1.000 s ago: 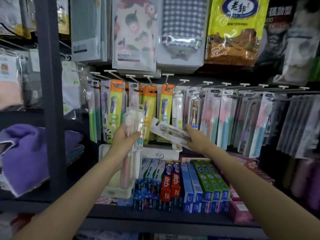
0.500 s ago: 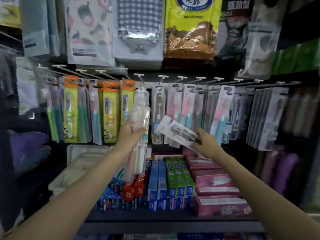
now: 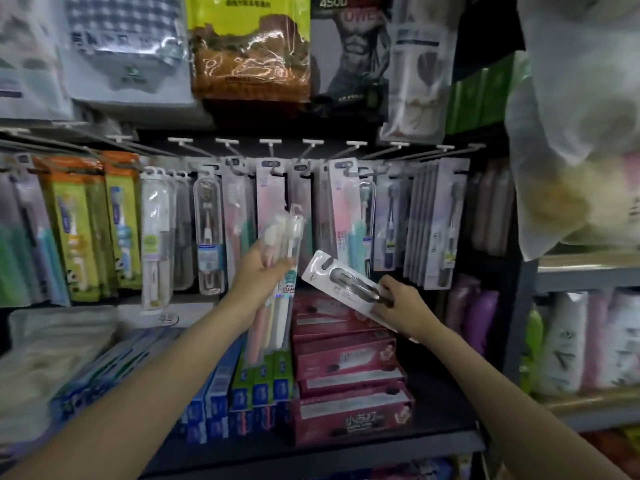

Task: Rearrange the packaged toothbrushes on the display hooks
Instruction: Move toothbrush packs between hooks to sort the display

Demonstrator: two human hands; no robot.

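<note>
Left hand (image 3: 258, 271): arm bare, stretched forward and up from lower left; fingers curled in a closed grip, thumb uppermost. Right hand (image 3: 403, 301): arm bare, extended from lower right; fingers pinched in a grip, knuckles up, slightly lower than the left.

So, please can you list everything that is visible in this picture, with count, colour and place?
clear toothbrush pack: one, pastel brushes, upright in the left hand.
white card pack: one, white with a dark item, tilted in the right hand.
hanging toothbrush packs: many, pink, grey, green and orange, on the hook row.
display hooks: about a dozen, white-tipped, above the packs.
red boxes: several, stacked on the shelf, lower centre.
blue and green boxes: many, shelf, lower left.
large bags: several, hanging at the top.
bottles: several, white and pink, right shelf.
left hand: grips the clear pack.
right hand: grips the card pack.
</note>
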